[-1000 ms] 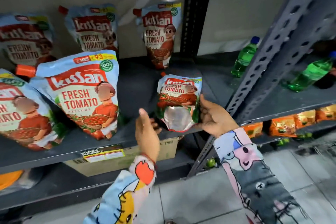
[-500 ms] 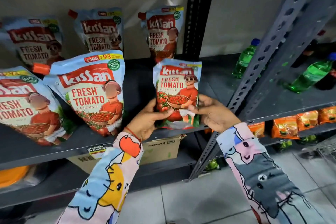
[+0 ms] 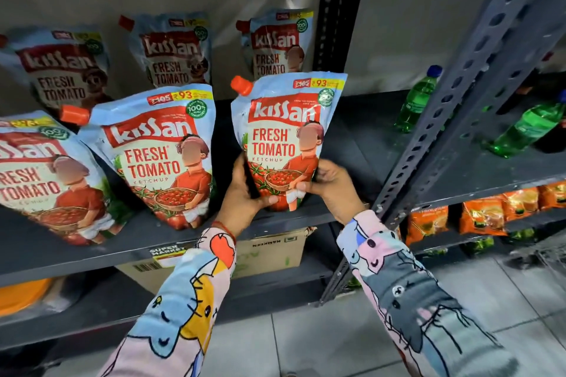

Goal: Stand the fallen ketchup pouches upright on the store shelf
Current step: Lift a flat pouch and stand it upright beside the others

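Both hands are on one ketchup pouch [image 3: 283, 138] at the front edge of the dark shelf [image 3: 352, 138], clasping its lower part from either side. From where I stand, the left hand [image 3: 245, 196] cups the pouch's bottom left corner, fingers behind and thumb hooked under the base at the front. Across from it, the right hand [image 3: 330, 190] pinches the bottom right corner, thumb pressed on the printed front. Both forearms come up from below in cartoon-print sleeves, wrists bent back a little.

That pouch stands nearly upright, its orange cap [image 3: 242, 85] at the top left and its base at or just above the shelf edge; I cannot tell if it touches. It looks soft and glossy, likely heaviest low down where the sauce settles, so a grip near the gusset seems wise, with the base spread flat before letting go. Squeezing the middle would probably only make it bulge and slump.

To the left, a neighbouring pouch [image 3: 159, 156] leans over at the front, and three more pouches rest against the wall behind. Off to the right, green bottles [image 3: 418, 99] lie on the next shelf bay.
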`<state>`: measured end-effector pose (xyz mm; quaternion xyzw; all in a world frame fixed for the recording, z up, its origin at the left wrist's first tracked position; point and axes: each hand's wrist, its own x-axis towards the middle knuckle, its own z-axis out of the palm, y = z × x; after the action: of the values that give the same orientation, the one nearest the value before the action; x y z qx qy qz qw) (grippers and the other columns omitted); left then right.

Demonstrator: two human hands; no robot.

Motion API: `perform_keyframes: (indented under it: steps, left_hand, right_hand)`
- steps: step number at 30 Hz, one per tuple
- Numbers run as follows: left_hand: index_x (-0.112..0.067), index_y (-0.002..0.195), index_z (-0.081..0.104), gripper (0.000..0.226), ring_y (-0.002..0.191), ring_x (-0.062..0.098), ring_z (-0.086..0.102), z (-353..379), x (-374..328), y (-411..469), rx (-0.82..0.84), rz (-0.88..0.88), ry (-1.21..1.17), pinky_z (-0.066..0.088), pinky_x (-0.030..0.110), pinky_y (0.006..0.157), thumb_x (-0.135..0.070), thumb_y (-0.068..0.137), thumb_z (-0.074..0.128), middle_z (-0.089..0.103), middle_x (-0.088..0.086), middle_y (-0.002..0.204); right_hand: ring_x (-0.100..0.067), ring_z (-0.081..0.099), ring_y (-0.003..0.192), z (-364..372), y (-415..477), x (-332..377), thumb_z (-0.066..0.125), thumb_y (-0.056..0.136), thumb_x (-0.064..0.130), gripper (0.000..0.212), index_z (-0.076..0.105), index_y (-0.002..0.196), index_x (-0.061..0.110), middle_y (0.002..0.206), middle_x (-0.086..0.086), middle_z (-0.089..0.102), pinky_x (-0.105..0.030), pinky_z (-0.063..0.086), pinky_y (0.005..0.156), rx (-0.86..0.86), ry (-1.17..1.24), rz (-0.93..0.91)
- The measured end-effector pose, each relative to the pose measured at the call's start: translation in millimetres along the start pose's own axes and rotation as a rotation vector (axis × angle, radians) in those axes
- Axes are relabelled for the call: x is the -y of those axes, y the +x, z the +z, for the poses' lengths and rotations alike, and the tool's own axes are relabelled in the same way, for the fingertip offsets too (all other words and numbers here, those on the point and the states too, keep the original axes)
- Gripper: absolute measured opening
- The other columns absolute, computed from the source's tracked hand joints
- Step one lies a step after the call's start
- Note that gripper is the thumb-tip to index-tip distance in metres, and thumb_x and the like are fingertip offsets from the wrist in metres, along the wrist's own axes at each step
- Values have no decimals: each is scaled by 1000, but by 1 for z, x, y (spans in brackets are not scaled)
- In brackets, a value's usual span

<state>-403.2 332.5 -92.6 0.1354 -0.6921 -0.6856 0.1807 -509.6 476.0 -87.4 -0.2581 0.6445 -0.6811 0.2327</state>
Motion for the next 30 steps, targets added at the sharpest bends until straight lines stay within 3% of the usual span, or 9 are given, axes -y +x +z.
perform_keyframes:
  steps: [3, 5, 8, 11, 16, 21, 23, 25, 30]
  left_hand:
    - [-42, 124, 19, 97, 120, 5, 42, 2, 2, -1, 5, 6, 24, 35, 31, 105, -7, 54, 76, 41, -11, 128]
    - [-49, 119, 21, 95, 115, -3, 42, 5, 7, 0, -8, 5, 42, 37, 26, 100, 1, 60, 76, 41, -20, 123]
    - [-58, 115, 22, 96, 112, -8, 42, 18, 12, 4, -13, 11, 48, 38, 20, 93, 6, 64, 72, 42, -24, 120]
    - [-60, 115, 23, 96, 110, -10, 45, 36, 13, 11, -1, 15, 82, 39, 24, 94, 3, 64, 73, 44, -26, 119]
    - [-42, 124, 25, 89, 114, 9, 48, 58, 5, 18, 40, 11, 67, 41, 35, 100, 1, 63, 75, 49, -16, 119]
    - [-7, 120, 47, 59, 98, 15, 62, 60, -64, 43, -135, 140, -191, 53, 24, 78, -11, 68, 74, 63, 7, 109]
    - [-4, 108, 57, 32, 86, 14, 65, 58, -92, 56, -169, 223, -206, 54, 25, 76, -6, 77, 64, 68, 7, 97]
    - [-6, 91, 63, 11, 69, 8, 65, 59, -105, 64, -167, 235, -196, 54, 26, 70, -3, 81, 59, 73, -7, 72]
    - [-6, 81, 61, 15, 59, 9, 66, 60, -108, 68, -127, 121, -418, 57, 25, 63, -7, 88, 48, 72, -6, 58]
  right_hand:
    - [-7, 56, 105, -3, -6, -9, 80, 58, 7, 68, 50, 117, 22, 111, 11, 63, -20, 44, 93, 60, -185, 39]
    - [-9, 52, 112, -2, -10, -14, 84, 50, 19, 92, 38, 129, 25, 115, 14, 57, -23, 41, 96, 32, -300, 60]
    - [-17, 55, 111, -8, -12, -18, 84, 52, 20, 88, 37, 128, 23, 113, 7, 58, -31, 45, 93, -72, -351, 46]
    - [-22, 54, 112, -22, -13, -14, 81, 57, 15, 79, 41, 124, 18, 114, 1, 58, -42, 45, 97, -139, -379, 50]
    - [-22, 52, 116, -43, -15, -12, 78, 62, 10, 78, 37, 128, 20, 119, 1, 56, -49, 41, 103, -143, -336, 82]
    - [-22, 51, 117, -46, -12, -13, 79, 63, 13, 80, 35, 129, 18, 121, 1, 55, -49, 40, 103, -123, -341, 80]
    - [-22, 52, 116, -46, -12, -13, 79, 64, 9, 79, 35, 129, 16, 119, 1, 56, -49, 41, 103, -125, -332, 79]
    - [-23, 53, 115, -48, -11, -12, 77, 65, 7, 78, 34, 130, 17, 117, 1, 57, -47, 43, 101, -117, -307, 95]
    - [-22, 51, 115, -46, -11, -11, 73, 72, 7, 74, 30, 132, 14, 116, 3, 54, -37, 41, 99, -129, -338, 110]
